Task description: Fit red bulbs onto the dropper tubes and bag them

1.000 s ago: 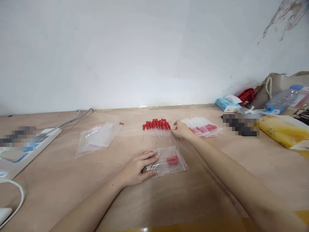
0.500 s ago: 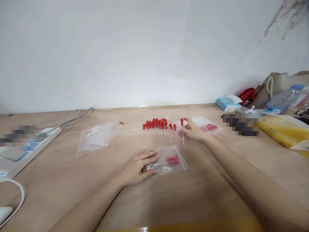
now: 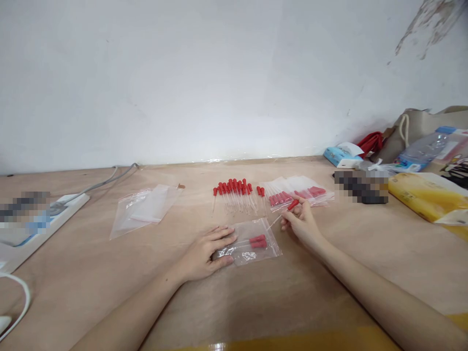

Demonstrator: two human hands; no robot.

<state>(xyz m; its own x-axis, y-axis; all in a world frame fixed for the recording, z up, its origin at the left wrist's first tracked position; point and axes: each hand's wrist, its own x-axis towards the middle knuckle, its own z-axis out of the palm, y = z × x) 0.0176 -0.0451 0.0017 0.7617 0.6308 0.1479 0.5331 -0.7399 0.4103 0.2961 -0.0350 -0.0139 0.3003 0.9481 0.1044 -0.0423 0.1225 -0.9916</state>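
My left hand (image 3: pixel 208 253) lies flat, fingers spread, pressing on the left end of a clear zip bag (image 3: pixel 239 257). Inside that bag are two glass droppers with red rubber bulbs (image 3: pixel 259 243). Between the fingertips of my right hand (image 3: pixel 302 222) is a dropper (image 3: pixel 293 204), its red bulb up and its thin glass tube slanting down toward the bag's right-hand opening. Beyond the bag, several loose droppers (image 3: pixel 236 186) lie in a row with bulbs pointing away from me, two of them slightly apart on the right.
Filled bags (image 3: pixel 281 187) with red-bulbed droppers overlap at the right. Flat, clear bags (image 3: pixel 149 207) lie left of centre. A power strip (image 3: pixel 44 234) with cables is at far left. Tissue box (image 3: pixel 341 157), yellow packet (image 3: pixel 426 195) and plastic bottle (image 3: pixel 422 148) stand right.
My right hand has brought a dropper from beside the loose row nearer to me, tilting its tube toward the bag. My left hand stays on the bag.
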